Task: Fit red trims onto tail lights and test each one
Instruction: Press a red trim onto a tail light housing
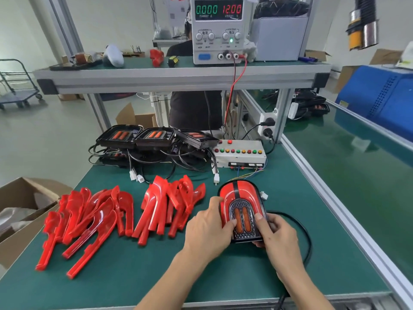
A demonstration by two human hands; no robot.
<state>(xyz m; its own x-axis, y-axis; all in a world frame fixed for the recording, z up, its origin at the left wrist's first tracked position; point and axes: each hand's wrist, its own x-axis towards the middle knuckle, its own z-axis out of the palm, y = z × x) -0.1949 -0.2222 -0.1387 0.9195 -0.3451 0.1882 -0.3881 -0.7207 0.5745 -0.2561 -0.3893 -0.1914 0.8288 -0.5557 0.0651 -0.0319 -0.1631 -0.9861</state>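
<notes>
A tail light (241, 198) lies on the green bench with red trims on both sides and two orange lenses in its middle. My left hand (207, 227) grips its left edge, thumb on the lens panel. My right hand (277, 233) holds its lower right corner, thumb pressing the panel. Its black cable (306, 233) loops off to the right. Two heaps of loose red trims lie to the left: one (85, 220) near the bench's left edge, one (169, 204) beside my left hand. Several black tail lights without trims (154, 136) are stacked at the back.
A white test box with coloured buttons (240, 153) sits behind the tail light, wired to a power supply (218, 30) on the upper shelf reading 0.000 and 12.00. An open cardboard box (22, 209) stands at the left. A blue machine (380, 99) sits at the right.
</notes>
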